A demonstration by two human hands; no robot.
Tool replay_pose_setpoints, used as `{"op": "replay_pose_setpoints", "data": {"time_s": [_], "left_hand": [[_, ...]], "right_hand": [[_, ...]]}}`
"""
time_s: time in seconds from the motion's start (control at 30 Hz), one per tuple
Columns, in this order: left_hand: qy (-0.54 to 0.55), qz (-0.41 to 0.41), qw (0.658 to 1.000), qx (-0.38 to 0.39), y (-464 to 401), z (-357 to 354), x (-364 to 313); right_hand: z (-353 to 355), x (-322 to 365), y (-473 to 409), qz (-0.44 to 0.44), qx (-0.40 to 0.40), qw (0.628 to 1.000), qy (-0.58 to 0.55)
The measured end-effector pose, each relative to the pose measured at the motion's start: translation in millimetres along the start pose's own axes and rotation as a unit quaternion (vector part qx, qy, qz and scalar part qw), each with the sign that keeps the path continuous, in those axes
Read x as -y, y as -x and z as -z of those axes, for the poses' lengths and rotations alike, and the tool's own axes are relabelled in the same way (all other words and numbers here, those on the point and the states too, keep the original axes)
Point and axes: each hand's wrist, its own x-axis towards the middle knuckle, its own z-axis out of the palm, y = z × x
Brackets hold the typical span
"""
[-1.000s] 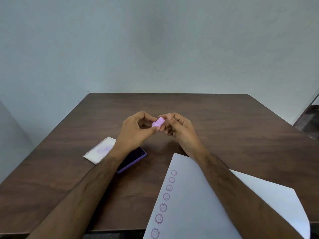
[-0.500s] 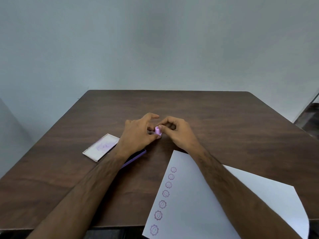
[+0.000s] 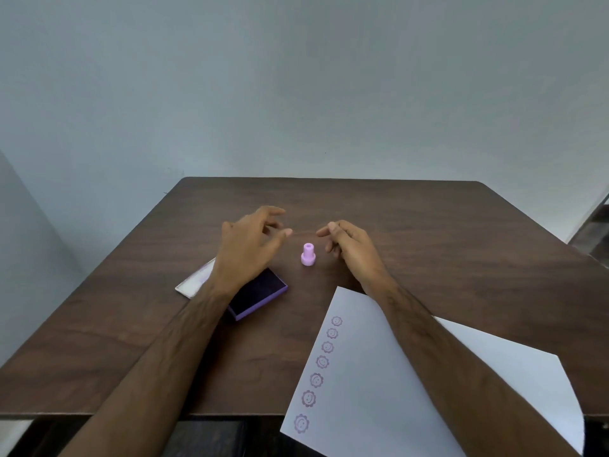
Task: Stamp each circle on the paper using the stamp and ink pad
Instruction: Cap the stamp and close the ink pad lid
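Pink stamp (image 3: pixel 308 254) standing upright on the wooden table (image 3: pixel 428 232), nothing touching it. Left hand (image 3: pixel 250 249) at 9 o'clock, right hand (image 3: pixel 351 244) at 3 o'clock, both empty, fingers loosely spread. Ink pad (image 3: pixel 258 293) at 7 o'clock under left wrist. Paper (image 3: pixel 379 374) at 5 o'clock, seven stamped circles (image 3: pixel 322 361) down its left edge.

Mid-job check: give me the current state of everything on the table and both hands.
stamp: upright on table, untouched
ink pad: open, partly under left forearm
lid: off, beside pad
paper: flat, seven stamped marks along its left edge
left hand: open, empty
right hand: open, empty
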Motion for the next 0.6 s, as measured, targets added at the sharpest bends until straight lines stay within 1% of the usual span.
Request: {"op": "replay_pose_setpoints", "data": {"time_s": [0.07, 0.2, 0.3, 0.37, 0.43, 0.5, 0.53, 0.6], "left_hand": [[-0.021, 0.022, 1.0, -0.006, 8, 16, 11], [-0.114, 0.078, 0.99, 0.005, 42, 48, 34], [-0.12, 0.144, 0.982, -0.026, 72, 73, 51], [-0.114, 0.181, 0.976, -0.03, 87, 84, 59], [-0.123, 0.197, 0.973, -0.013, 98, 90, 65], [-0.139, 0.199, 0.97, 0.003, 105, 91, 67], [-0.145, 0.197, 0.97, 0.007, 107, 90, 68], [-0.142, 0.195, 0.97, 0.01, 108, 89, 67]], "right_hand": [[0, 2, 2, -0.005, -0.01, 1.0, -0.007], [1, 10, 2, -0.018, -0.012, 1.0, -0.013], [4, 19, -4, -0.072, 0.017, 0.997, 0.0], [4, 25, -8, -0.078, 0.011, 0.997, 0.017], [-1, 34, -12, -0.02, -0.013, 0.997, 0.076], [-17, 51, -12, 0.043, 0.002, 0.99, 0.133], [-28, 61, -10, 0.064, 0.031, 0.985, 0.155], [-55, 76, -7, 0.093, 0.114, 0.969, 0.2]]}}
